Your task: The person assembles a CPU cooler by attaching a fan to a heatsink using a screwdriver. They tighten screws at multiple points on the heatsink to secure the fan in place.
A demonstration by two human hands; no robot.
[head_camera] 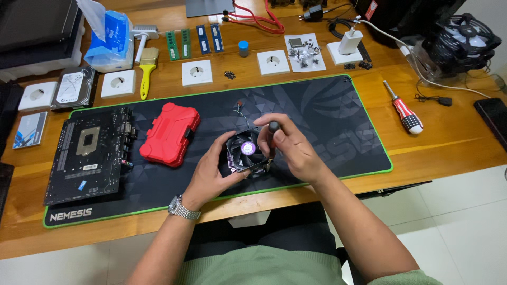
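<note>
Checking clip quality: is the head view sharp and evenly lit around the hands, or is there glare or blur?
Head view: even, soft light; cooler fan and both hands, left hand and right hand, sharp; faint sheen on the wooden desk; slight wide-angle bending at edges.

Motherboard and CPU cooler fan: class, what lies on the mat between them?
In the head view, a closed red plastic case lies on the dark mat between the motherboard and the cooler fan.
</note>
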